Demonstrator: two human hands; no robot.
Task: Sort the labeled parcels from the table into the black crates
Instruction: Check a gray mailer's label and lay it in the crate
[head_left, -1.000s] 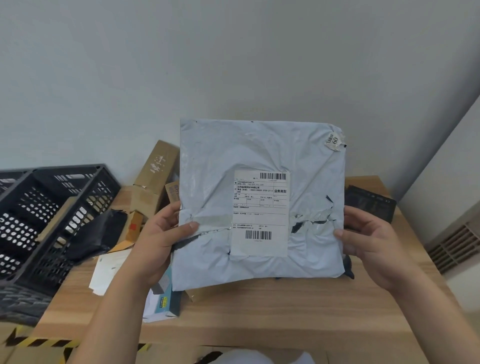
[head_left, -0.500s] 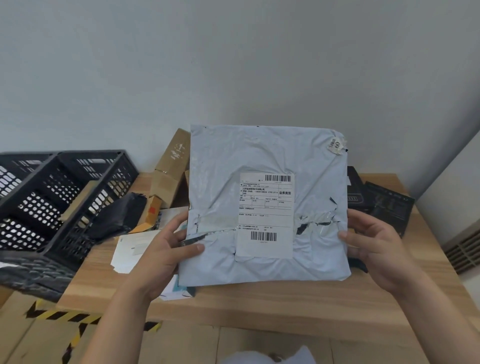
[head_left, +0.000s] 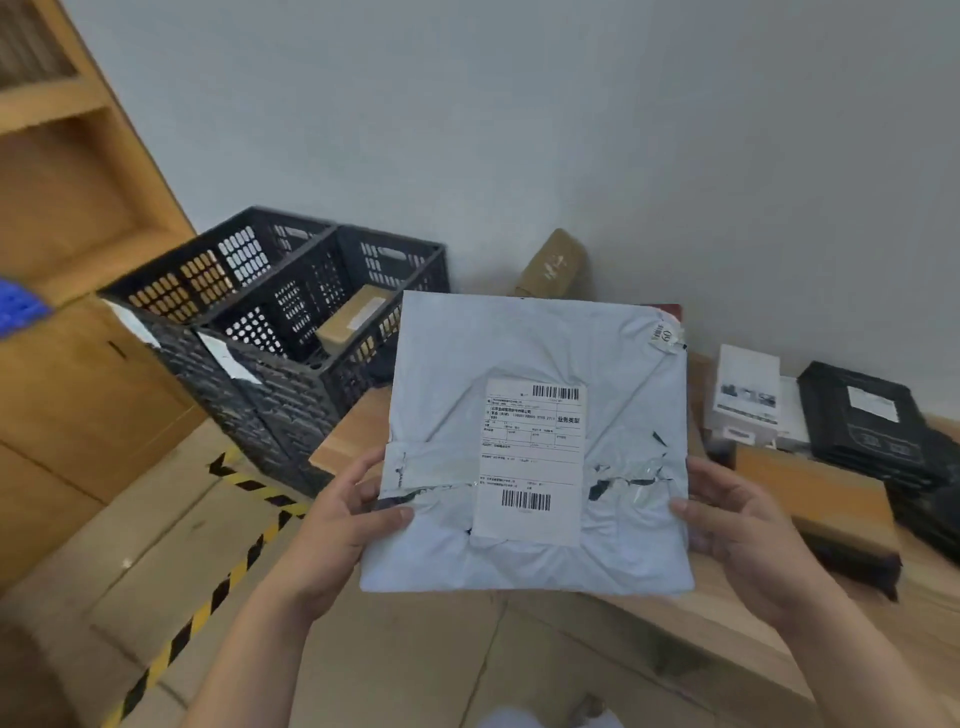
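Note:
A grey-white poly mailer parcel with a white shipping label facing me hangs upright in front of me. My left hand grips its lower left edge, thumb across the front. My right hand grips its lower right edge. Two black perforated crates stand side by side on the floor at the left of the table. The nearer crate holds a brown cardboard box.
On the wooden table at the right lie a brown flat box, a white box and black mailers. A tan carton leans on the wall. Yellow-black tape marks the floor. A wooden cabinet stands left.
My view has swung left, so the crates now sit nearer the centre and the floor shows. Both hands still hold the parcel, which has shifted left off the table's edge.

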